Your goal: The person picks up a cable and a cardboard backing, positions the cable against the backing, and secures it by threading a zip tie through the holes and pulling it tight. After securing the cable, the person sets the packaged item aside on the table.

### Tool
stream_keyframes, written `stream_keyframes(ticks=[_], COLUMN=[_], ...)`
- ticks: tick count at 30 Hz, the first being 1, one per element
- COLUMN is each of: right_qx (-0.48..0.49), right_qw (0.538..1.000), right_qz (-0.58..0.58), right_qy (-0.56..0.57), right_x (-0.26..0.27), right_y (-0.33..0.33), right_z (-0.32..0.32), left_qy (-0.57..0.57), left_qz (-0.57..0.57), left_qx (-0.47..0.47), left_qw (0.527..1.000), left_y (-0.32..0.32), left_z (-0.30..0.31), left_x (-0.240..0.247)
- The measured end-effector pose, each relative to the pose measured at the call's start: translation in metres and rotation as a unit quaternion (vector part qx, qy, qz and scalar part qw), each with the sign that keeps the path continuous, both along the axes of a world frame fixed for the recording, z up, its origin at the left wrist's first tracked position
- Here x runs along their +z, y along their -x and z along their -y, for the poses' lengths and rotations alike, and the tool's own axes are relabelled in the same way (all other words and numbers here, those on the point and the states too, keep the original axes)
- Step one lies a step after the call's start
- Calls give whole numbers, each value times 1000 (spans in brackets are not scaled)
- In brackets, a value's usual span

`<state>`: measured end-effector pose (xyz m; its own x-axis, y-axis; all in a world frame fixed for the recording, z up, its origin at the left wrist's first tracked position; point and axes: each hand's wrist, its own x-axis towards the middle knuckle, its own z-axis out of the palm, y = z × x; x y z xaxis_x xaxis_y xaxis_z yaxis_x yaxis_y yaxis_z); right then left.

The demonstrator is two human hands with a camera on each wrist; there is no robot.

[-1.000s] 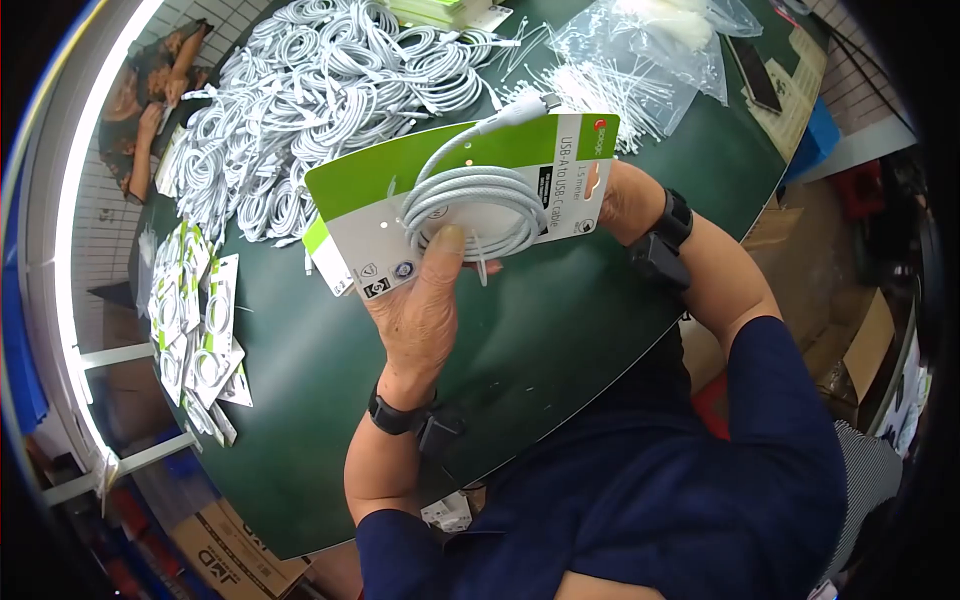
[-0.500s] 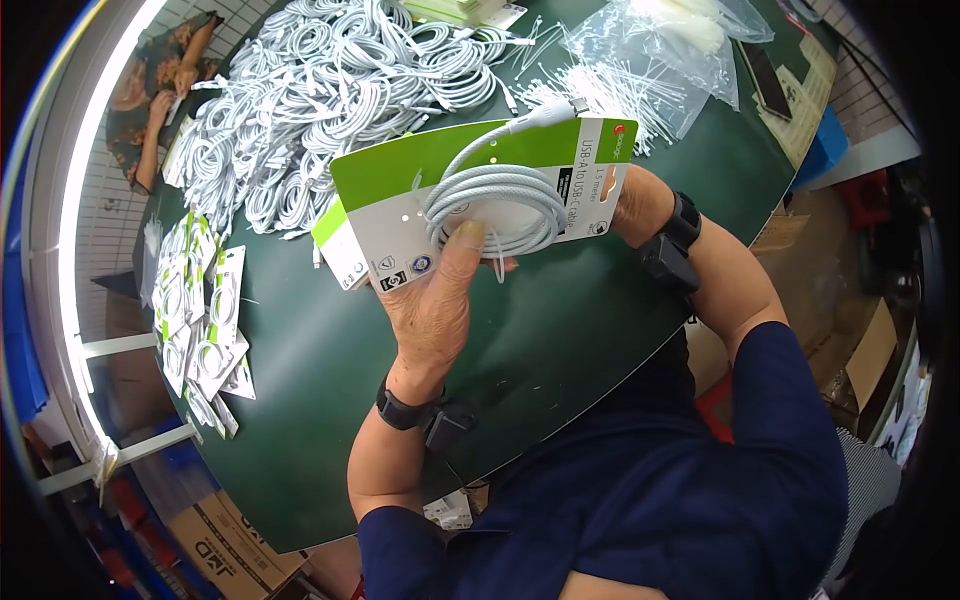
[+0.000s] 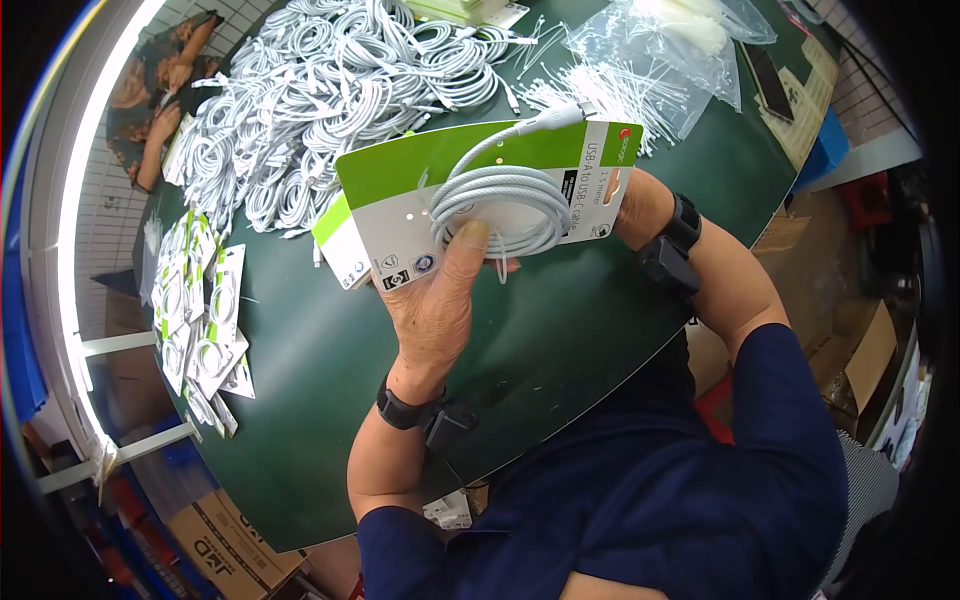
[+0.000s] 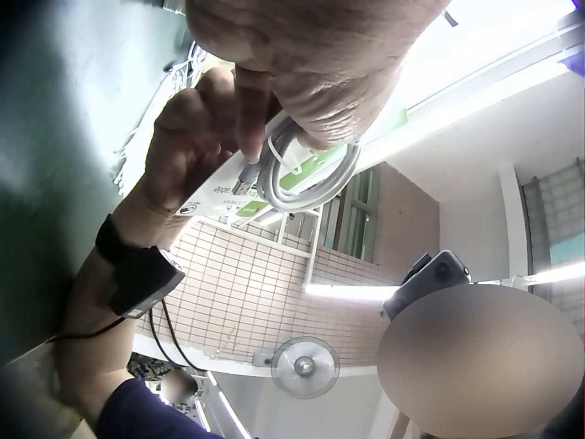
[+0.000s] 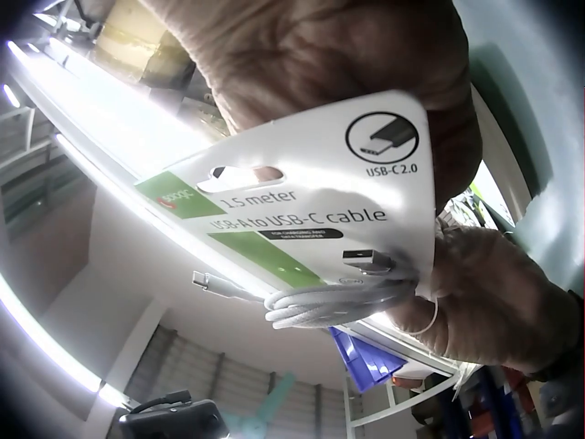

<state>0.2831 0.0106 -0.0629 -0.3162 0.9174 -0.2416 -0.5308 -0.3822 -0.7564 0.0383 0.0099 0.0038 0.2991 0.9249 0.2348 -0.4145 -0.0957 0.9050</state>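
Note:
Both hands hold a green and white packaging card (image 3: 400,205) above the dark green table (image 3: 330,380). A coiled white USB cable (image 3: 497,205) lies on the card's face, its plug (image 3: 560,115) sticking out past the top edge. My left hand (image 3: 435,300) grips the card's lower edge, thumb pressing the coil. My right hand (image 3: 638,205) holds the card's right end from behind, mostly hidden by it. In the right wrist view the card (image 5: 302,210) reads "USB-A to USB-C cable", with the coil (image 5: 343,302) below. The left wrist view shows the coil (image 4: 306,169) between both hands.
A big heap of loose white coiled cables (image 3: 320,90) fills the table's far left. Several finished carded cables (image 3: 200,320) lie along the left edge. Clear bags of white ties (image 3: 650,60) sit at the far right. Cardboard boxes (image 3: 225,545) stand on the floor.
The card and both hands shifted slightly right and up since a second ago; the grip on the card and coil is the same.

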Motion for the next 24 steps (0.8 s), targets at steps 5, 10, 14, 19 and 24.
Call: stream_keyframes(ticks=[5,10,14,19,24], right_qx=[1,-17,-69,-131,-66], right_qw=[1000,971,743,749,824], right_qz=[9,122,310,272,222], right_qy=[18,-203,-589,-590,-517], right_x=[-7,-27,-8,8,-12], right_y=[-2,2,19,29,31], right_z=[0,-26,-52,-41,-34], left_qy=[20,-3,44,101,157], left_qz=[23,-8,-8,-6,-15], left_qx=[0,-5,20,33,18], left_qw=[1000,1000,999,994,987], left_y=[1,0,-2,-4,-1], left_z=[-1,-1,-3,-2,0], left_x=[-1,1,0,3,11])
